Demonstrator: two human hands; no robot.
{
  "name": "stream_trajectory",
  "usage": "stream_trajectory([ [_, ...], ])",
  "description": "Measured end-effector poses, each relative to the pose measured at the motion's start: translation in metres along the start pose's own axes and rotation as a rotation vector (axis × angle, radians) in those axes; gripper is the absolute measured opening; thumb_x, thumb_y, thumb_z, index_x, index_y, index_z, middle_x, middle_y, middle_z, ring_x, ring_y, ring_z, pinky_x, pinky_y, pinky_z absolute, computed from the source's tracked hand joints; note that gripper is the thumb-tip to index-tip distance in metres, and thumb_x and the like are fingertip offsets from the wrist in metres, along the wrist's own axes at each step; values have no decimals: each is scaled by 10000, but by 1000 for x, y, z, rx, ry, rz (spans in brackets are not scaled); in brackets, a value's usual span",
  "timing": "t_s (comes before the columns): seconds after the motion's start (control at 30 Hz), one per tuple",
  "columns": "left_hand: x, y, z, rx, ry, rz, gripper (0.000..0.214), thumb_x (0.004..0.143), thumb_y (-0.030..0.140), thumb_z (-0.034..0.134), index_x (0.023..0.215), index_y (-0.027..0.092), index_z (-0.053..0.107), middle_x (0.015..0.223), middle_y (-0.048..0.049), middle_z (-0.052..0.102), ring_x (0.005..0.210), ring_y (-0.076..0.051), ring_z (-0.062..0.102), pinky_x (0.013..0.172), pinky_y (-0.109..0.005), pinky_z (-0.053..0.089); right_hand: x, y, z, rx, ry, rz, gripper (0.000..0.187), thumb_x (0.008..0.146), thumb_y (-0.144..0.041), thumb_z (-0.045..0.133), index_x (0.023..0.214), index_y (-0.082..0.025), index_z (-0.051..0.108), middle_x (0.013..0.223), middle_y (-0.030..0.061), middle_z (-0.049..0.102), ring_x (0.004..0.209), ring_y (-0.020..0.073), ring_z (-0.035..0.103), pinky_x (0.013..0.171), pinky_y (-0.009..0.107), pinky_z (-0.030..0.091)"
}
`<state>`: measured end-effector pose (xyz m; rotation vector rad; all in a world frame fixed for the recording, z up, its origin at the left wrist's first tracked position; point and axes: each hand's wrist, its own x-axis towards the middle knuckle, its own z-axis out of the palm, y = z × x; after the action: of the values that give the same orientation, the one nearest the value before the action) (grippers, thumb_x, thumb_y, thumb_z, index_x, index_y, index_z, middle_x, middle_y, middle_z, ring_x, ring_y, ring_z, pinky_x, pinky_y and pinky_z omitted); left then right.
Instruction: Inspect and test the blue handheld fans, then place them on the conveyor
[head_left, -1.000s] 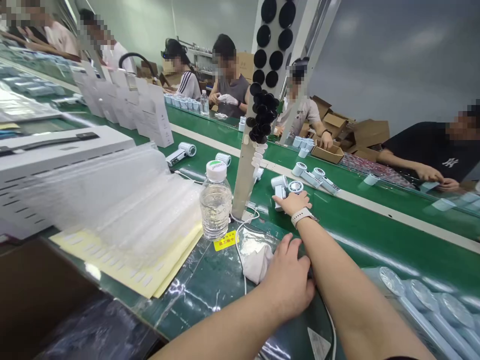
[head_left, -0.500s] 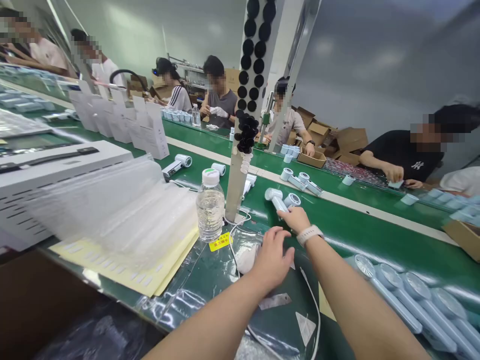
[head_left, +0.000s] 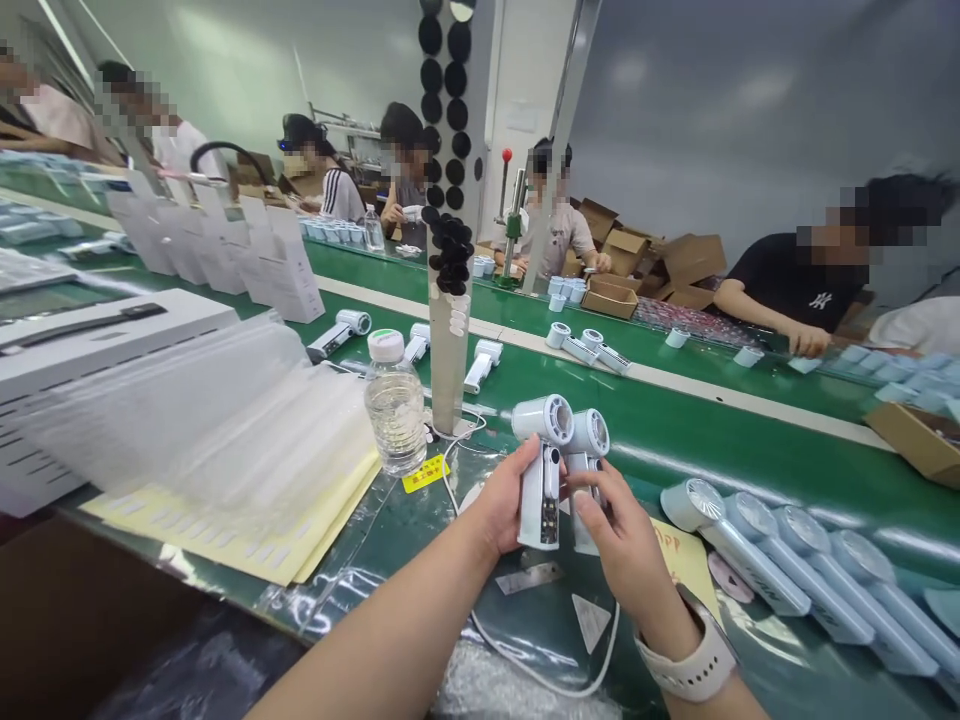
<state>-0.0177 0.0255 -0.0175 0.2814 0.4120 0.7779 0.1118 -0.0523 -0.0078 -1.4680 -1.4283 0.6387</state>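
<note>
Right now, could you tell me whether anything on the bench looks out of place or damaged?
Nothing stands out. The left hand and right hand each hold a white fan upright, side by side. The bottle stands capped, and the blue fans lie in a neat row at the right.

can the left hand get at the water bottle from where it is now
Probably yes, but not freely: the left hand is closed on a small fan. The water bottle stands close to its left, with only a white cable between.
</note>
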Motion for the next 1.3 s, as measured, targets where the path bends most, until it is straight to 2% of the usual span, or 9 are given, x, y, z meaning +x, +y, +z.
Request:
stream_trajectory([
  [0.13,0,3,-4,44,-63,69,448,835,555,651,743,116,671,667,-92,700,592,-222,676,614,-326,538,13,23,-1,272,69,23,282,952,-534,481,936,-252,479,1078,99,730,838,238,707,774,420,578],
  [0.23,-1,11,-5,0,-115,152,440,828,571,649,784,134,676,834,-121,750,757,-278,730,719,-389,566,21,35,9,190,124,43,263,965,-475,445,850,-242,486,837,84,739,747,257,705,765,475,579],
  [0.37,-8,16,-2,-53,-196,201,443,847,571,634,870,132,694,1027,-161,756,981,-313,721,880,-438,549,13,31,42,65,-108,-95,106,821,-324,651,854,-224,660,1009,119,747,1060,336,663,991,529,485],
  [0.5,-15,15,3,-20,-245,243,412,798,542,711,897,143,701,1078,-148,752,1039,-323,707,934,-455,533,2,22,61,-100,-274,-272,244,828,-215,574,1031,-215,709,1183,146,708,1194,353,591,1035,530,446],
  [0.73,-19,10,9,40,-325,159,453,731,583,753,819,144,682,1065,-144,742,1038,-340,700,932,-474,538,15,25,29,77,-50,-109,175,857,-260,550,759,-219,689,845,77,726,825,270,663,769,397,525],
  [0.87,-19,6,10,76,-414,120,563,669,704,732,763,154,658,981,-116,737,998,-332,708,893,-459,555,24,24,-4,151,119,-25,183,900,-298,534,871,-213,694,893,77,725,836,265,661,777,426,515],
  [1.0,-16,-3,8,153,-440,71,607,669,738,697,729,136,645,890,-109,724,959,-314,714,808,-394,584,25,13,-38,489,330,-200,146,904,-310,596,842,-252,713,1093,66,664,1057,260,612,916,442,477],
  [1.2,-12,-20,1,197,-474,-156,628,726,760,623,736,133,636,866,-120,741,893,-281,729,681,-315,583,22,12,-48,532,12,-235,130,892,-377,679,838,-271,731,1282,68,605,1148,274,590,913,444,511],
  [1.3,-14,-20,-1,244,-462,-211,622,737,754,620,750,132,640,858,-123,745,895,-278,734,721,-323,583,25,16,-57,594,-112,-124,318,818,-427,764,1111,-328,691,1393,66,582,1249,296,561,901,430,537],
])
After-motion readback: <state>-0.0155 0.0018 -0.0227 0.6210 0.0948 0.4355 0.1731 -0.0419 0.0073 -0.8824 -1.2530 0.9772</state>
